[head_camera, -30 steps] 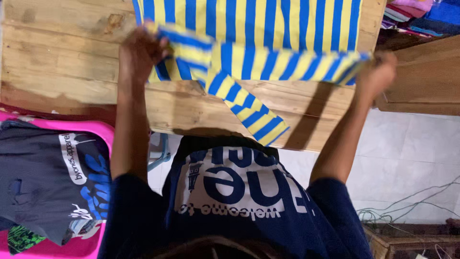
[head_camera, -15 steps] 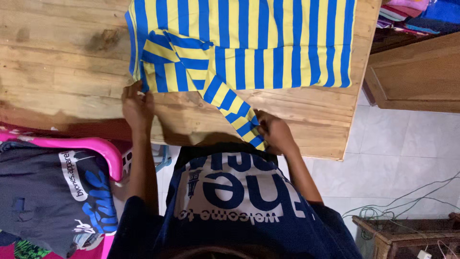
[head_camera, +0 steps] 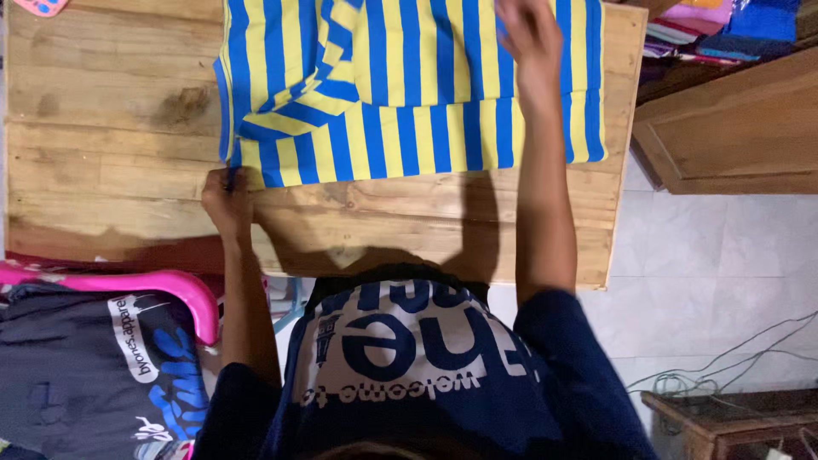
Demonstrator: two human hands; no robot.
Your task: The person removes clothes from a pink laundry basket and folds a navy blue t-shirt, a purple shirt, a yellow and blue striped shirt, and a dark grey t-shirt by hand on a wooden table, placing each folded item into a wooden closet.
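Wooden table: striped shirt under both hands (flat).

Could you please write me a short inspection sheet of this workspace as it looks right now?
Surface: wooden plank table, bare wood with a dark knot mark.
Job's things: blue and yellow striped shirt lying partly folded on the table, one sleeve folded across it.
Clutter: small pink object at the table's far left corner.
Hands: left hand pinches the shirt's near corner; right hand rests flat on the shirt.
Cables: thin wires on the tiled floor at right.
Surroundings: pink basket holding dark printed clothes, stacked folded clothes, wooden cabinet.
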